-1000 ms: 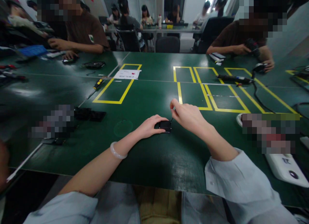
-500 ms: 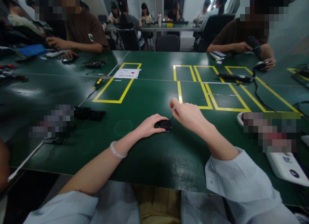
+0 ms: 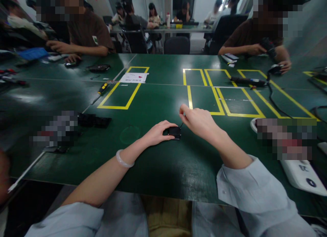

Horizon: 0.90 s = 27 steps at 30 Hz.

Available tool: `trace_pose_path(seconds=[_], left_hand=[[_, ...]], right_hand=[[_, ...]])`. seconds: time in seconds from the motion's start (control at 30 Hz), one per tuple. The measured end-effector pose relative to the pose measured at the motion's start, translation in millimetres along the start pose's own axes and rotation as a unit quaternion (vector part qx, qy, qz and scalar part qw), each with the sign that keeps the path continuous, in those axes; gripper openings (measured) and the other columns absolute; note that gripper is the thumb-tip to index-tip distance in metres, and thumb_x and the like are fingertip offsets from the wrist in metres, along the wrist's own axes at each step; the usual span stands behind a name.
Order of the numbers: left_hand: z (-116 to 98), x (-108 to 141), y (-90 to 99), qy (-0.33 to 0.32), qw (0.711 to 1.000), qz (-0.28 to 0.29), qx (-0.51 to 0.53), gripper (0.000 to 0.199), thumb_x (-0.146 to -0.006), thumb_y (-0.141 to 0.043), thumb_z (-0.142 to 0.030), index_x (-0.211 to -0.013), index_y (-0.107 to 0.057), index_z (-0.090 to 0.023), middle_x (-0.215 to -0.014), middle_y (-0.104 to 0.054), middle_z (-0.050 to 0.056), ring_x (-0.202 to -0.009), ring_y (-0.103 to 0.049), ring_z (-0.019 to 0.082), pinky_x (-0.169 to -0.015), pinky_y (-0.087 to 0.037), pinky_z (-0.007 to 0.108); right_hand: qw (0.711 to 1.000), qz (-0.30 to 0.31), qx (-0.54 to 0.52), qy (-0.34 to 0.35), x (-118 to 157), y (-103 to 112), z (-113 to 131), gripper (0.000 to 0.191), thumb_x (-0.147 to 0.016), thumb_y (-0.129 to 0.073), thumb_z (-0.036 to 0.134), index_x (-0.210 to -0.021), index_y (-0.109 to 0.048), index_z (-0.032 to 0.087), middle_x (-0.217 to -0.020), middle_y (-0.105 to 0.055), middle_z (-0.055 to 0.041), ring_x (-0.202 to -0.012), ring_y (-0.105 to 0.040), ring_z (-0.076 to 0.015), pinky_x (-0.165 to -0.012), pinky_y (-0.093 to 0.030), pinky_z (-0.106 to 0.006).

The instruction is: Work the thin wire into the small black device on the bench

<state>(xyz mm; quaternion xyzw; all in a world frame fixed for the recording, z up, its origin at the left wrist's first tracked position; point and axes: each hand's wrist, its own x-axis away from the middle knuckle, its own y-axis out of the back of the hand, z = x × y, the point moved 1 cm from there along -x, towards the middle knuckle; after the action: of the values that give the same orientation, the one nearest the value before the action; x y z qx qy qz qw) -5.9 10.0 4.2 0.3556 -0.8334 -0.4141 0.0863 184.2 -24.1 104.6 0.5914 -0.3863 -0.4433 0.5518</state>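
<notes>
The left hand (image 3: 159, 133) held a small black block (image 3: 174, 131) on the green tabletop (image 3: 158, 172), near middle, thumb and fingers curled about its left end. The right hand (image 3: 196, 119), just right of it, pinched a thin dark tool (image 3: 182, 125), its lower end beside the block's right edge. Farther left lay a yellow-and-black screwdriver (image 3: 103, 88)

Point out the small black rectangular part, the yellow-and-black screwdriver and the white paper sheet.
Small black rectangular part (image 3: 174, 131): head view, upper face.
Yellow-and-black screwdriver (image 3: 102, 89): head view, handle.
White paper sheet (image 3: 133, 78): head view, middle.
</notes>
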Motion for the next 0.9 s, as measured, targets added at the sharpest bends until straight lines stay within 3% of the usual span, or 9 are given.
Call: trace_pose_path(seconds=[0.23,0.5,0.7,0.9], left_hand=[[0.3,0.8,0.4,0.003,1.0,0.0,0.0,0.044,-0.085,-0.063,-0.041,-0.126,-0.055,-0.026,-0.109,-0.058,0.005,-0.102,-0.057,0.022,-0.091,-0.044,0.034],[0.8,0.9,-0.2,-0.001,1.0,-0.001,0.001,0.044,-0.086,-0.063,-0.04,-0.127,-0.054,-0.027,-0.112,-0.059,0.005,-0.104,-0.056,0.023,-0.092,-0.043,0.035],[1.9,0.7,-0.6,0.004,1.0,0.001,-0.004,0.044,-0.085,-0.063,-0.041,-0.126,-0.055,-0.027,-0.109,-0.059,0.005,-0.103,-0.056,0.023,-0.091,-0.044,0.035],[2.2,1.2,-1.0,-0.001,1.0,-0.001,-0.007,0.044,-0.086,-0.063,-0.04,-0.127,-0.055,-0.027,-0.112,-0.058,0.005,-0.104,-0.056,0.022,-0.091,-0.044,0.034]], right_hand=[[0.999,-0.019,-0.025,0.004,1.3,-0.9,0.1,0.026,-0.093,-0.032,0.028,-0.114,-0.046,0.021,-0.083,-0.07,-0.0055,-0.067,-0.063,-0.0202,-0.053,-0.025,-0.027],[0.999,-0.015,-0.028,0.009,1.1,0.5,0.4,0.033,-0.096,-0.031,0.045,-0.105,-0.051,0.021,-0.08,-0.07,-0.0049,-0.07,-0.063,-0.0204,-0.055,-0.027,-0.027],[1.0,0.002,-0.011,0.001,0.5,2.1,0.7,0.028,-0.095,-0.03,0.033,-0.111,-0.051,0.021,-0.081,-0.07,-0.0064,-0.067,-0.063,-0.0197,-0.055,-0.027,-0.027],[0.999,-0.026,-0.04,0.011,1.4,-1.6,0.5,0.028,-0.092,-0.034,0.03,-0.116,-0.046,0.021,-0.083,-0.07,-0.0038,-0.067,-0.062,-0.0193,-0.054,-0.026,-0.027]])
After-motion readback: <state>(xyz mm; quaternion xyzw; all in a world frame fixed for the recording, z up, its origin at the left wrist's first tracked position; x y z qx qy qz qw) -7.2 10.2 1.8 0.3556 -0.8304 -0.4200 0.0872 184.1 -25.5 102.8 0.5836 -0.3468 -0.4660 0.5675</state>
